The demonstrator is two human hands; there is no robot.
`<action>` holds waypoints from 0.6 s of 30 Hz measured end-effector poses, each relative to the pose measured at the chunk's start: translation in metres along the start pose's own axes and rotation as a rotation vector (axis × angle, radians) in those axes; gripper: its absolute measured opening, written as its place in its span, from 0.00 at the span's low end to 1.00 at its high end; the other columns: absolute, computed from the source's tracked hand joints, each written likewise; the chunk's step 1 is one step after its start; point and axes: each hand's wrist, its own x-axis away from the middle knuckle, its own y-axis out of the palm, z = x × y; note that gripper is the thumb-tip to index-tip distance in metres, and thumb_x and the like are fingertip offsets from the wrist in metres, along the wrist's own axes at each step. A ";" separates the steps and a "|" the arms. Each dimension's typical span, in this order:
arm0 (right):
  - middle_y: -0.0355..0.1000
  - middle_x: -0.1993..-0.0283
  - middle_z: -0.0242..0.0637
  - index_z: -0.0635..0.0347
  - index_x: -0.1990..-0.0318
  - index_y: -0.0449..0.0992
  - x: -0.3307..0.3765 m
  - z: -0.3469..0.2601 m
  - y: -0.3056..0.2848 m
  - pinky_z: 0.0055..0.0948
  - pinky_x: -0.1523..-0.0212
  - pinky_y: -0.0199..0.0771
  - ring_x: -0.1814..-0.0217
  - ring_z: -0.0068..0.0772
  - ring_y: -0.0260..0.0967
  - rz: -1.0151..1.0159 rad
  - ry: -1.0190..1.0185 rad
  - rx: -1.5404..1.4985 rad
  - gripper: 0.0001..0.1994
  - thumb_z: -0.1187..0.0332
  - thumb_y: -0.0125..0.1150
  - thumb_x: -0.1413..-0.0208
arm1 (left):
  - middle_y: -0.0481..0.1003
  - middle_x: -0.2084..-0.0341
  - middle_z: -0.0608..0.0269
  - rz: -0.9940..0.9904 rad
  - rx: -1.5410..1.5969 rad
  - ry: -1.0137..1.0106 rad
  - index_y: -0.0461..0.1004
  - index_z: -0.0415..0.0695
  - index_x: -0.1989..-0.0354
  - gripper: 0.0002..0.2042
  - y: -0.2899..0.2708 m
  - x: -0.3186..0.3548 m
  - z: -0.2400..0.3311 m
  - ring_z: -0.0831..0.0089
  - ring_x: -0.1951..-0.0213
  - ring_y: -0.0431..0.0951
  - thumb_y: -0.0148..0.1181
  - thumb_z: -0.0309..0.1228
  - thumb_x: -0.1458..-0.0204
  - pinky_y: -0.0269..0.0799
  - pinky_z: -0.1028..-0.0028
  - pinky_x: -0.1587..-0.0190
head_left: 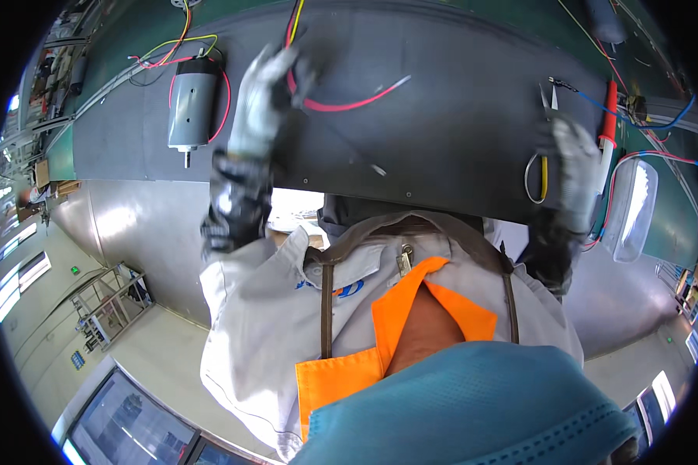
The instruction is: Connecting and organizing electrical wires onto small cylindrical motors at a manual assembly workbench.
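My left hand (259, 108), in a grey-white glove, is beside a red wire (353, 106) and its bundle of red, yellow and dark wires. Its fingers and thumb look apart around the wires, though blur softens the fingertips. The red wire curves rightward across the dark work surface (434, 147) to a pale end. My right hand (576, 167), gloved too, lies over the middle of a scissor-like hand tool (544, 178) with a yellow handle part. Two pointed tips show above the hand and a handle loop below. Motion smears these fingers, so their grip is hidden.
A grey cylindrical motor (192, 108) with red and yellow leads rests left of my left hand. Right of my right hand are a red-handled stick-like tool (609, 112), a blue wire (597, 102) and a clear plastic box (634, 213). The surface's near edge runs before my torso.
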 end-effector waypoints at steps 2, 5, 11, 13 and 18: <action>0.78 0.54 0.39 0.69 0.38 0.72 -0.003 0.008 -0.047 0.28 0.53 0.79 0.56 0.28 0.78 0.348 -0.011 0.001 0.20 0.67 0.60 0.33 | 0.70 0.75 0.65 0.030 0.070 -0.059 0.72 0.35 0.44 0.21 0.001 0.053 0.002 0.77 0.77 0.69 0.58 0.40 0.36 0.64 0.76 0.71; 0.76 0.49 0.37 0.67 0.33 0.67 -0.036 0.012 -0.078 0.33 0.47 0.78 0.50 0.28 0.76 0.274 -0.115 -0.197 0.24 0.68 0.60 0.33 | 0.74 0.76 0.59 -0.084 0.000 -0.317 0.71 0.34 0.46 0.23 -0.025 0.118 -0.022 0.73 0.75 0.74 0.60 0.43 0.36 0.69 0.78 0.73; 0.79 0.64 0.28 0.58 0.49 0.82 -0.012 -0.057 0.007 0.22 0.68 0.73 0.67 0.17 0.74 -0.532 0.090 0.285 0.13 0.62 0.63 0.34 | 0.79 0.52 0.61 -0.369 -0.084 -0.420 0.74 0.36 0.41 0.17 0.004 0.173 -0.024 0.72 0.46 0.76 0.54 0.33 0.31 0.70 0.71 0.41; 0.81 0.56 0.35 0.67 0.49 0.81 -0.001 -0.032 0.053 0.27 0.52 0.76 0.57 0.27 0.77 -0.938 -0.178 0.411 0.14 0.66 0.61 0.34 | 0.80 0.51 0.62 -0.426 -0.186 -0.357 0.77 0.35 0.43 0.17 0.013 0.162 -0.014 0.73 0.48 0.77 0.57 0.34 0.33 0.69 0.72 0.41; 0.81 0.64 0.35 0.59 0.47 0.82 0.032 0.003 0.090 0.24 0.62 0.76 0.65 0.22 0.77 -0.765 -0.936 0.301 0.15 0.63 0.63 0.37 | 0.80 0.63 0.60 -0.190 -0.139 0.145 0.77 0.34 0.50 0.20 0.062 0.102 -0.011 0.73 0.57 0.79 0.56 0.42 0.34 0.73 0.74 0.50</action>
